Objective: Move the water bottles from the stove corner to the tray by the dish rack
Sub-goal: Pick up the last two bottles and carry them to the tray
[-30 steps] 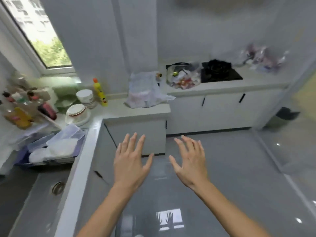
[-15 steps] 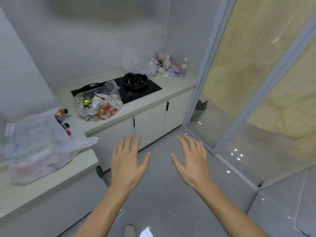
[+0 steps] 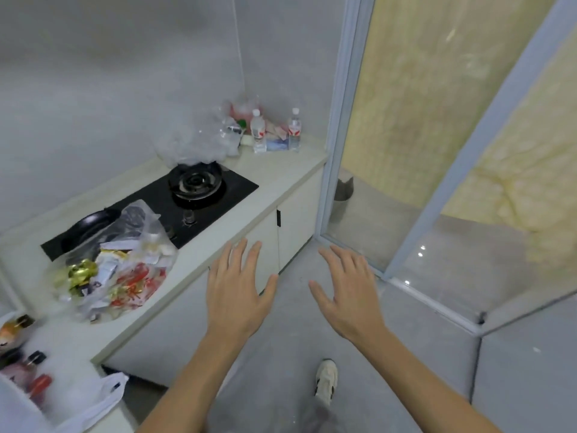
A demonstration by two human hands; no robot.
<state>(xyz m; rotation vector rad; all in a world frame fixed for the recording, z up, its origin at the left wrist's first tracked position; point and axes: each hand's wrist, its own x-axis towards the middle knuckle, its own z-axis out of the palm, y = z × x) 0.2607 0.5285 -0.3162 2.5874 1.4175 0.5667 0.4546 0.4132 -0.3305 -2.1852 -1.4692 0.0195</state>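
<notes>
Beyond the stove [image 3: 199,185], two clear red-labelled water bottles [image 3: 258,131] stand upright; left hand [image 3: 235,292] and right hand [image 3: 346,295] spread, empty.

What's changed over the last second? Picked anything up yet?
Nothing picked up. The view has swung from the sink side to the stove and come nearer: the two water bottles now stand in sight in the far corner. Left hand and right hand stay open, empty, spread in front.
</notes>
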